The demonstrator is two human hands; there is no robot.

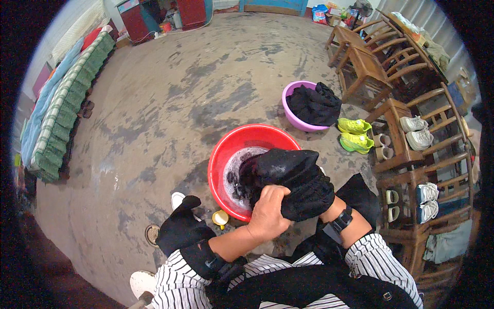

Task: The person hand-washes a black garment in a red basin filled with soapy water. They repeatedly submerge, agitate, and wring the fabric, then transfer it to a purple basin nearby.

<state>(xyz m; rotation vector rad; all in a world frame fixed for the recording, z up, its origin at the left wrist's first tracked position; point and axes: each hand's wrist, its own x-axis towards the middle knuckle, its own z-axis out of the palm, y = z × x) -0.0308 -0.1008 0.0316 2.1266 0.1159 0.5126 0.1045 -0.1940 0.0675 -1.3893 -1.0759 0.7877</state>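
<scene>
A wet black garment [289, 170] hangs over the right side of a red plastic basin [219, 154], its lower part in sudsy water [236, 162]. My left hand [270, 208] grips the near edge of the cloth between thumb and fingers. The forearm on the right runs into the garment, and black fabric covers my right hand, so its fingers are hidden. A small yellow cup [220, 218] with something white in it stands on the floor by the basin's near left rim. Farther off, a purple basin [290, 112] holds dark clothes [314, 104].
Neon yellow shoes [355, 135] stand right of the purple basin. Wooden chairs [366, 65] line the right side, with white sneakers [418, 133] on one. A floor drain [152, 235] lies at lower left. A bed with a green checked cover [61, 127] is far left.
</scene>
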